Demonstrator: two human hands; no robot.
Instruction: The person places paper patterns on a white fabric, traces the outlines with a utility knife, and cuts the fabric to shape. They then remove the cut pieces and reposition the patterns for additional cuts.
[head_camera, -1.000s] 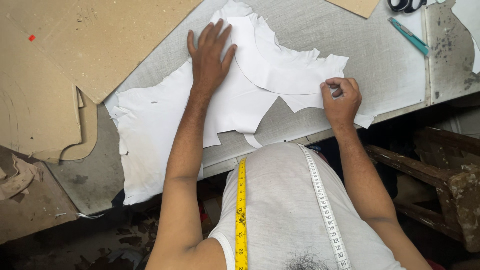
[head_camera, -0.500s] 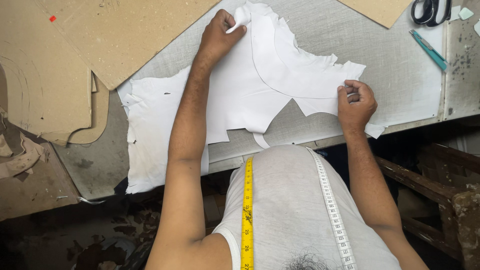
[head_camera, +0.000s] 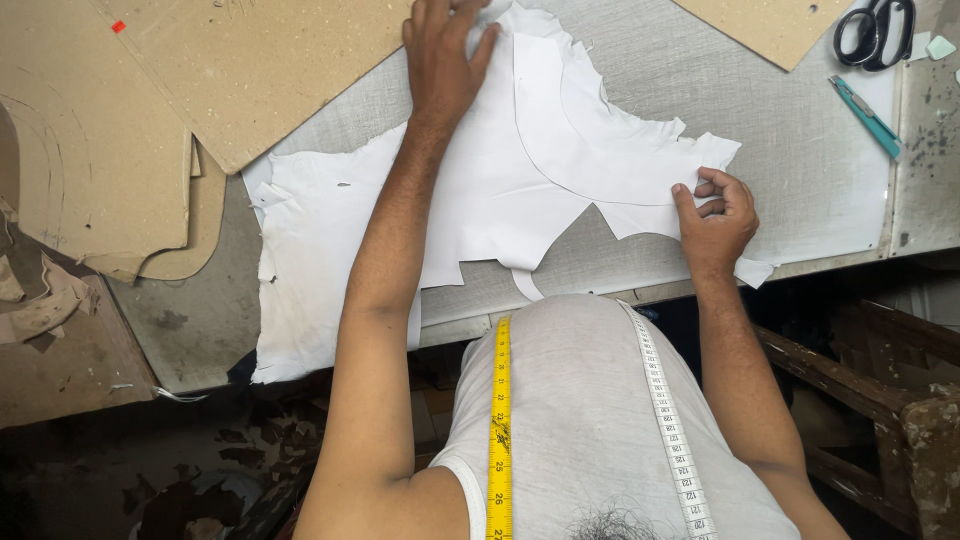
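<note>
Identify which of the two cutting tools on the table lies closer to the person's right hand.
The teal craft knife: a slim straight handle lying nearer the right hand. The black-handled scissors sit farther off, at the table's top corner.

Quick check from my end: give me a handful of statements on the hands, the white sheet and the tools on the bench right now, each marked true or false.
1. The left hand lies flat on the far part of the white sheet. True.
2. The right hand holds the scissors. False: the scissors lie untouched at the far right corner; the right hand pinches the sheet's near right edge.
3. A teal cutter lies on the bench to the right of the sheet. True.
4. The sheet is a neat rectangle. False: its edges are ragged and irregular.
5. A measuring tape hangs round the person's neck. True.
</note>
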